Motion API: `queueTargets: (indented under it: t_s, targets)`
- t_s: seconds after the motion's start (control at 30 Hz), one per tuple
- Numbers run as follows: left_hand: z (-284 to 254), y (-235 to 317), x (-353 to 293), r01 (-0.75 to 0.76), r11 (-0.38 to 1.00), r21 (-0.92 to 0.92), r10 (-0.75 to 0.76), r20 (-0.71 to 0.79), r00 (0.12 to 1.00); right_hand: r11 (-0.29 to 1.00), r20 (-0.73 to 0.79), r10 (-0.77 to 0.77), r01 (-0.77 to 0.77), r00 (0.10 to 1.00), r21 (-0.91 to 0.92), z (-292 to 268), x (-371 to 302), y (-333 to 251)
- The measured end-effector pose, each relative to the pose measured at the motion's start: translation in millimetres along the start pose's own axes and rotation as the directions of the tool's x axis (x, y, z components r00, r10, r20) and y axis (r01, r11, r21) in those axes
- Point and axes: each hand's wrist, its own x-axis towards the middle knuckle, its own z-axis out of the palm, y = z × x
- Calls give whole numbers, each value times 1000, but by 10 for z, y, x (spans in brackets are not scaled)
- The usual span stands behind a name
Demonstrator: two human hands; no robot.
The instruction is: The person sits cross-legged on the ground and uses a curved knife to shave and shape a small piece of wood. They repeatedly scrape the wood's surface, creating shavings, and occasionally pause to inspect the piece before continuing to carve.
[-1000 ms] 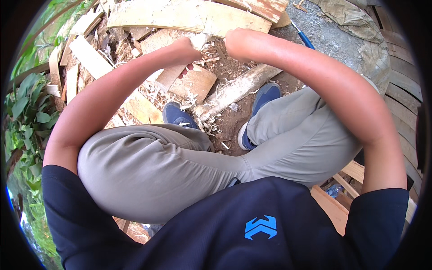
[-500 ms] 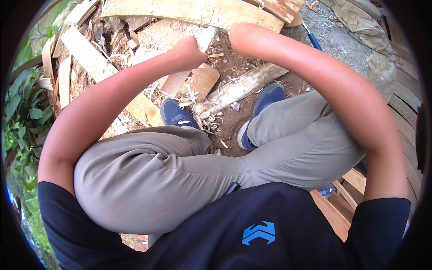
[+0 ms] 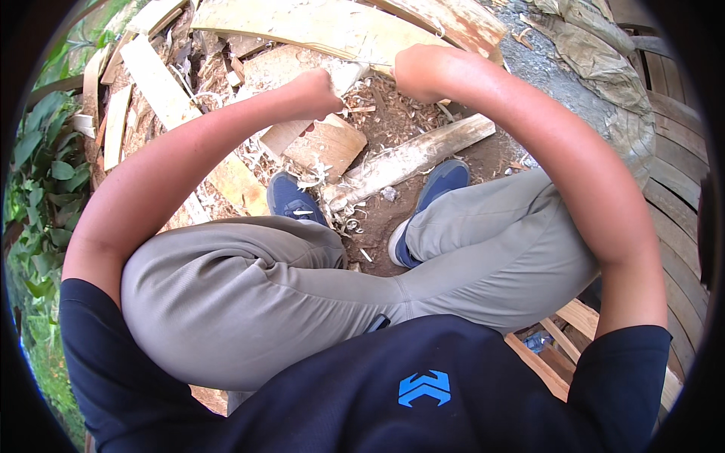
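Observation:
My left hand point(image 3: 319, 92) is closed in a fist over the wood scraps, its fingers turned away from view. A pale, whitish piece point(image 3: 348, 75) shows right beside its knuckles; whether the hand grips it cannot be made out. Across a small gap, my right hand point(image 3: 421, 72) is also closed. A thin, narrow strip like a blade point(image 3: 375, 64) runs from its fingers toward the pale piece; the grip itself is hidden. Just beyond both hands lies a long light plank point(image 3: 317, 29), looking curved in this view.
A short round log point(image 3: 415, 156) and a flat wood block point(image 3: 332, 147) lie before my blue shoes point(image 3: 294, 198). Shavings cover the soil. More planks point(image 3: 155, 79) and leafy plants point(image 3: 57, 162) are at left, a grey stone slab point(image 3: 540, 83) and crumpled sheet point(image 3: 596, 53) at right.
Both closed hands sit slightly lower in the picture, and the view has shifted a little. The blue-handled tool on the slab has gone out of sight near my right forearm.

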Motion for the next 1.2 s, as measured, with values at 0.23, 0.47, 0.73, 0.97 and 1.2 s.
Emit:
queueTargets:
  t_s: [0.23, 0.47, 0.73, 0.97, 1.2]
  targets:
    - [25, 21, 39, -24, 994, 108, 31, -64, 997, 997, 28, -61, 62, 998, -47, 47, -24, -93]
    - [35, 110, 32, -12, 993, 115, 19, -57, 998, 967, -233, 153, -97, 960, 235, 548, 325, -53]
    - [14, -35, 43, -38, 997, 74, 39, -24, 999, 988, -101, 54, -38, 993, 152, 251, 261, 90]
    - [-169, 123, -73, -8, 993, 118, 10, -22, 1000, 954, -215, 187, -126, 958, 272, -337, -288, 335]
    - [-188, 141, -137, -16, 997, 73, 19, -39, 999, 942, -314, 260, -168, 913, 291, -147, -821, 460]
